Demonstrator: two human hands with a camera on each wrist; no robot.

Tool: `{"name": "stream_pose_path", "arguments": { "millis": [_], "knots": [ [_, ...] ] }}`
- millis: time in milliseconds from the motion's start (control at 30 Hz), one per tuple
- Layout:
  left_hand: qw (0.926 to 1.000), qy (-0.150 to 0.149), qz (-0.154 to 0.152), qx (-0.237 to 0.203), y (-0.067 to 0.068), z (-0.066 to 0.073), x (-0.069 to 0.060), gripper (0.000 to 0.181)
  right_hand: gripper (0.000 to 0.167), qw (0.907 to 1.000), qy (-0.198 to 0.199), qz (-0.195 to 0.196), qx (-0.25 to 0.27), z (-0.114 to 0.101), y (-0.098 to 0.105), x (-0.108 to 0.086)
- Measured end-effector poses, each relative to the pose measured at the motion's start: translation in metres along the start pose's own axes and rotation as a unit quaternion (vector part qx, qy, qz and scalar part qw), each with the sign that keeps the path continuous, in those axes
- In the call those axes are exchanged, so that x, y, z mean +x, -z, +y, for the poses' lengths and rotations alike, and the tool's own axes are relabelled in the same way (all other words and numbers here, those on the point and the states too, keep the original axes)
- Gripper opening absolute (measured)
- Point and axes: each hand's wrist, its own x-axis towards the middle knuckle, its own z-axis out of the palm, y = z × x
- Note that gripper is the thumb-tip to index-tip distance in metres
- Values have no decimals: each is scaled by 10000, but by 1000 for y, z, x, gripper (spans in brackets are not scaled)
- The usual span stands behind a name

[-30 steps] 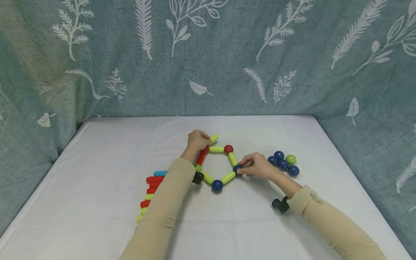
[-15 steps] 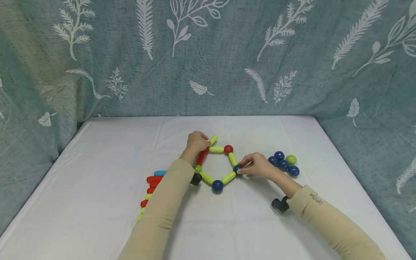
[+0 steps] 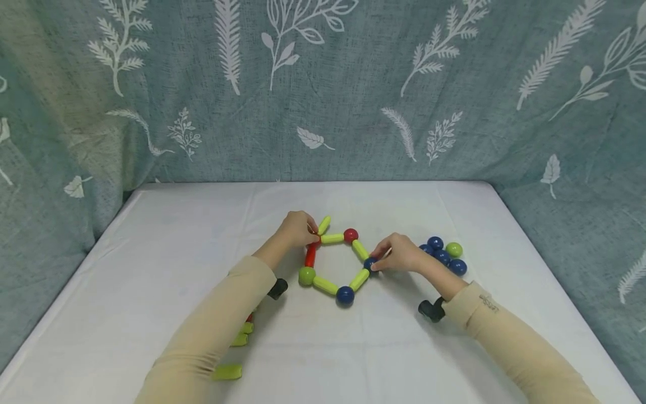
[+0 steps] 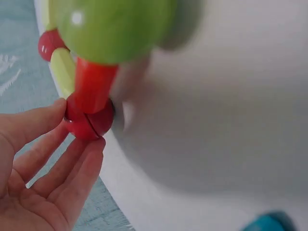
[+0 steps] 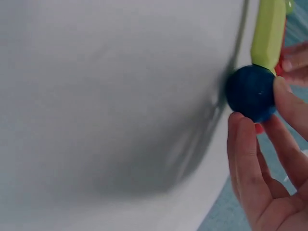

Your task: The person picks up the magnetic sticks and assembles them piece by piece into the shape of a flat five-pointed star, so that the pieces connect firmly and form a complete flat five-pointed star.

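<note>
Head view: five-sided ring (image 3: 325, 285) sits on the surface (image 3: 429, 359), roughly midway between left and right edges, toward the far edge. Left hand (image 3: 296, 229) pinches the left red ball (image 4: 89, 122) between thumb and fingertips, gap only ball-wide. Right hand (image 3: 401, 252) does the same on the right blue ball (image 5: 250, 93).

Status: loop looks complete, five balls, five rods. Red rod (image 3: 310, 255) links the left red ball to the green corner ball (image 3: 307, 275); the other four sides are yellow-green. Other corners: second red ball (image 3: 350, 235) and front blue ball (image 3: 345, 295). Extra yellow-green rod (image 3: 324, 225) points from the left red ball toward the far edge; fingers hide its joint, can't confirm it's seated.

Unused: four loose blue balls (image 3: 442, 257) and one loose green ball (image 3: 454, 249) bunched toward the right edge; loose rods (image 3: 227, 372) on the left-edge side, partly behind the left sleeve (image 3: 212, 325), count unclear. My read: base outline done, add-ons barely begun.
</note>
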Motion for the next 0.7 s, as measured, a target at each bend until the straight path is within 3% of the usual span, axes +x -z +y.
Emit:
{"name": "stream_pose_path", "arguments": {
  "millis": [200,300,533,700],
  "knots": [
    [9971,-455,97,602,-3,-6,-24,24,24,9992,-124,-101,-373,-5,9,11],
    [9961,-556,209,652,-6,-8,-37,28,24,9988,-158,-8,-469,-8,11,18],
    [9977,-287,386,478,-13,-5,-64,17,24,9976,31,401,-565,-15,12,33],
    [9980,-138,497,374,-17,-2,-74,17,25,9971,-5,570,-514,-18,10,43]
  ]
}}
